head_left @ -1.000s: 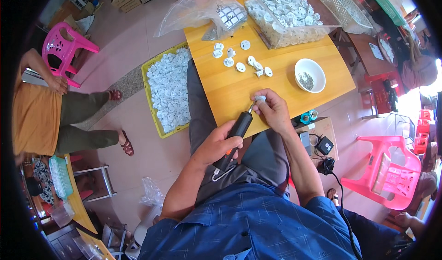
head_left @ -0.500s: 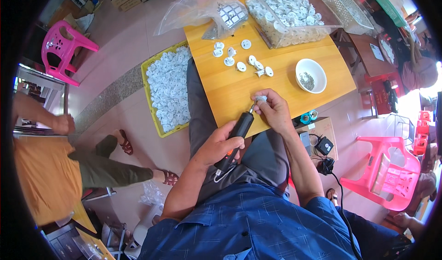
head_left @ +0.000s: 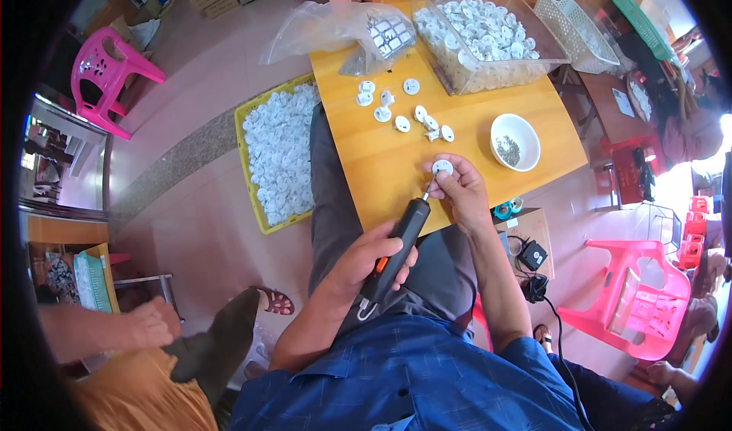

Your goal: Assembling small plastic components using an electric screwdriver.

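Note:
My left hand (head_left: 375,257) is wrapped round a black electric screwdriver (head_left: 398,242) with an orange switch, its shaft slanting up toward my other hand. Between the thumb and fingers of my right hand (head_left: 461,188) is a small round white plastic part (head_left: 442,168), its flat face turned upward. The screwdriver's tip is close to that part's lower edge; whether they touch I cannot tell. Several similar white parts (head_left: 402,123) lie loose on the yellow wooden table (head_left: 374,164). Right of them stands a white bowl (head_left: 535,137) of small metal pieces, probably screws.
A clear bin (head_left: 526,72) heaped with white parts and a plastic bag (head_left: 320,30) occupy the table's far side. On the floor to the left sits a yellow crate (head_left: 264,219) full of white parts. A pink chair (head_left: 644,309) and a cabled black adapter (head_left: 532,255) are at right. A co-worker's arm (head_left: 99,332) is at lower left.
The white part in my right hand has turned to show its flat face, and the screwdriver has tilted more upright. The co-worker at left has moved lower in the view.

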`<state>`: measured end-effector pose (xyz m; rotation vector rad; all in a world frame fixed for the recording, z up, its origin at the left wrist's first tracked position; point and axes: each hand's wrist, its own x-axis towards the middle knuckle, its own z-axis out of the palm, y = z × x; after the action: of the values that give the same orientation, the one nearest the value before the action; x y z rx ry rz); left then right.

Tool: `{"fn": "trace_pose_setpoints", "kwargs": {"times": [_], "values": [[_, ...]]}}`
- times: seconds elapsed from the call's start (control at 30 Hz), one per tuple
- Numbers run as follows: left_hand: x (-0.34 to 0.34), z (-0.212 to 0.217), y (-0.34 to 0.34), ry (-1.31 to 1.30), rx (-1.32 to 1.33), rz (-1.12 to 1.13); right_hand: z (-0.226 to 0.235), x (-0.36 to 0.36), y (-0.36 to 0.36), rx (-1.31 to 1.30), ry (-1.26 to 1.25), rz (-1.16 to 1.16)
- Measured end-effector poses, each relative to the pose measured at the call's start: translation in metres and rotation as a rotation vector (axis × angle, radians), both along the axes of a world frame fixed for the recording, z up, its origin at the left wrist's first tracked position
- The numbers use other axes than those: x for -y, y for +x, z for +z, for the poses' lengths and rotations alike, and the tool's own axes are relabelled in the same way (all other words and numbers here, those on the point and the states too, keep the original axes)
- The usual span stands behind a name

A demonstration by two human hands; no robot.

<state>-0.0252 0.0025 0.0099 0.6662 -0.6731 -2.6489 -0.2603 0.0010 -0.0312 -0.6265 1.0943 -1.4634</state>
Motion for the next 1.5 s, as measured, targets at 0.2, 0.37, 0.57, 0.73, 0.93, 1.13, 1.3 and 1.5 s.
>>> {"fn": "trace_pose_setpoints", "kwargs": {"times": [0.2, 0.37, 0.57, 0.73, 0.93, 1.13, 1.3, 1.5], "values": [[-0.001, 0.009, 0.020, -0.116, 0.027, 0.198, 0.015, 0.014, 0.006, -1.009, -0.033, -0.036], [0.001, 0.004, 0.032, -0.141, 0.066, 0.292, 0.024, 0.043, 0.022, -1.440, -0.088, 0.107], [0.001, 0.003, 0.034, -0.211, 0.142, 0.272, 0.044, 0.053, 0.033, -1.266, -0.159, 0.159], [0.001, 0.001, 0.035, -0.243, 0.162, 0.261, 0.077, 0.039, -0.021, -1.300, -0.075, -0.109], [-0.001, 0.001, 0.028, -0.259, 0.151, 0.203, 0.085, 0.033, -0.119, -1.697, 0.147, -0.105], [-0.007, 0.004, 0.022, -0.272, 0.149, 0.181, 0.068, 0.036, -0.135, -1.810, 0.481, 0.165], [-0.011, 0.003, 0.016, -0.265, 0.145, 0.161, 0.050, 0.039, -0.140, -1.800, 0.527, 0.120], [-0.012, 0.008, 0.009, -0.269, 0.154, 0.127, 0.044, 0.038, -0.142, -1.833, 0.470, 0.083]]}}
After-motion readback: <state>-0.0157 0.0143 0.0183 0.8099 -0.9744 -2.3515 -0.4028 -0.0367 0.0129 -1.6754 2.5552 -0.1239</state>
